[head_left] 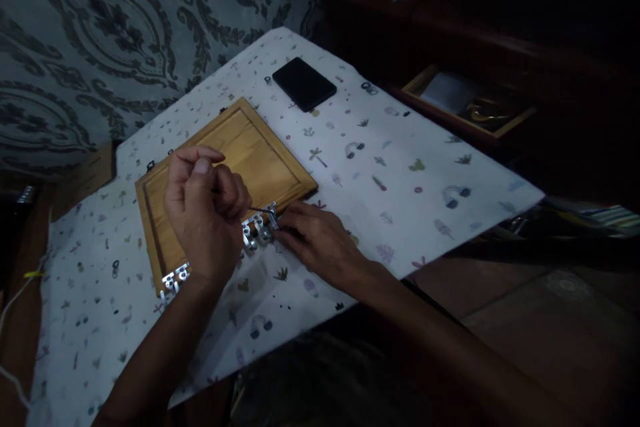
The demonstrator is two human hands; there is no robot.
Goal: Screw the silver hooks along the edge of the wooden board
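Note:
A framed wooden panel [255, 153] lies flat on the table, with several shiny metal fittings, hinge-like in shape, along its near edge. My left hand [205, 207] is raised over the panel, fingers curled around a thin dark rod-like tool [260, 209]. Most of that tool is hidden in the fist; its tip reaches a metal fitting [273, 217] near the panel's right corner. From the right, my right hand [317, 237] pinches this same fitting between thumb and fingers. Another metal fitting [175, 277] sits at the panel's left corner.
A patterned white cloth [390, 213] covers the table. Beyond the panel lies a black tablet-like slab [304, 83]. An open drawer [465, 103] stands past the right edge. At left are a cardboard piece [85, 180] and a white cable [13, 307].

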